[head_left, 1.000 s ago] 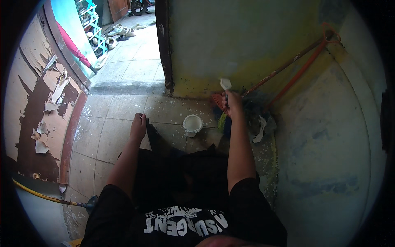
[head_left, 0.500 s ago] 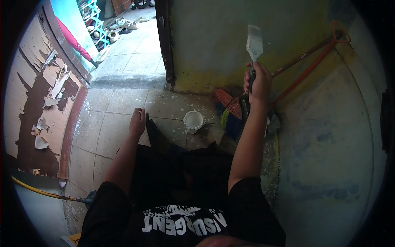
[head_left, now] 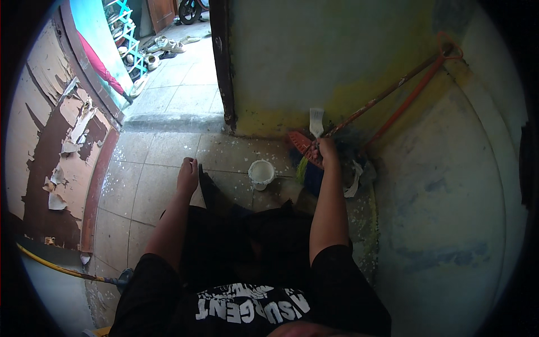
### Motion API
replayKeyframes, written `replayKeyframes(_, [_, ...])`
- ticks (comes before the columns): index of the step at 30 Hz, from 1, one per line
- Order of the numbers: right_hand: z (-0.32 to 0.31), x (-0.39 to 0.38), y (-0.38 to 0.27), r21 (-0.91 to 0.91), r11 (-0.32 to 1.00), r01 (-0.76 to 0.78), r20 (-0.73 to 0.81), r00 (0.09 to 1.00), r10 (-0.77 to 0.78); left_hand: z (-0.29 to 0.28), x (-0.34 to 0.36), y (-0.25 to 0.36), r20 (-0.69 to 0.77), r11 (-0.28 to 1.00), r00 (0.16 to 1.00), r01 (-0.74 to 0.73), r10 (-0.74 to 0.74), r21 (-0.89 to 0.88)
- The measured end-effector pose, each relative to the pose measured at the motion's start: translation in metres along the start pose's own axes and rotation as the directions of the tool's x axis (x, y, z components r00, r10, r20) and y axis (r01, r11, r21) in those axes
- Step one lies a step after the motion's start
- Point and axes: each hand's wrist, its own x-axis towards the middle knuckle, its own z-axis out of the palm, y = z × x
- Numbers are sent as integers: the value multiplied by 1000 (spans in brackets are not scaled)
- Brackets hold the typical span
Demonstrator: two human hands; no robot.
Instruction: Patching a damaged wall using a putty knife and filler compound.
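A paintbrush (head_left: 316,121) with a whitish, paint-coated head points up and away from me. My right hand (head_left: 327,151) is closed round its handle, in front of the yellow-stained lower wall. Down on the tiles between my arms stands a small white tub (head_left: 261,186) with pale contents, apart from both hands. My left hand (head_left: 188,174) hangs in a loose fist to the left of the tub. No object shows in its curled fingers, which are partly turned from view.
An orange dustpan (head_left: 303,145) and a broom with long handles (head_left: 393,88) lean in the right corner. Peeling door (head_left: 48,168) stands at left, beside a doorway step (head_left: 174,123). Shoes (head_left: 167,45) lie beyond it. White spots dot the floor tiles (head_left: 168,149).
My right hand has come down with the paintbrush, from high before the wall to beside the dustpan. My left hand stays nearly in place, still closed.
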Motion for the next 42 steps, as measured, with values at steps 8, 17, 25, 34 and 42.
replayKeyframes(8, [0,-35,-38,-296,955,-10,-55,998,-6,1,-3,-8,-22,1000,1000,-15,15,25])
replayKeyframes(17, [4,-19,-58,73,929,362,-44,932,-359,1,-2,-1,-14,999,1000,-17,18,43])
replayKeyframes(25, [4,-106,-135,299,744,598,21,775,-632,1,2,-3,-23,999,1000,-18,19,45])
replayKeyframes(34, [-6,-24,-76,-125,795,594,-211,767,-606,1,-2,-3,13,998,1000,4,-4,63])
replayKeyframes(42, [-28,54,-2,-570,751,333,-287,776,-562,7,1,-3,23,998,1000,-9,8,56])
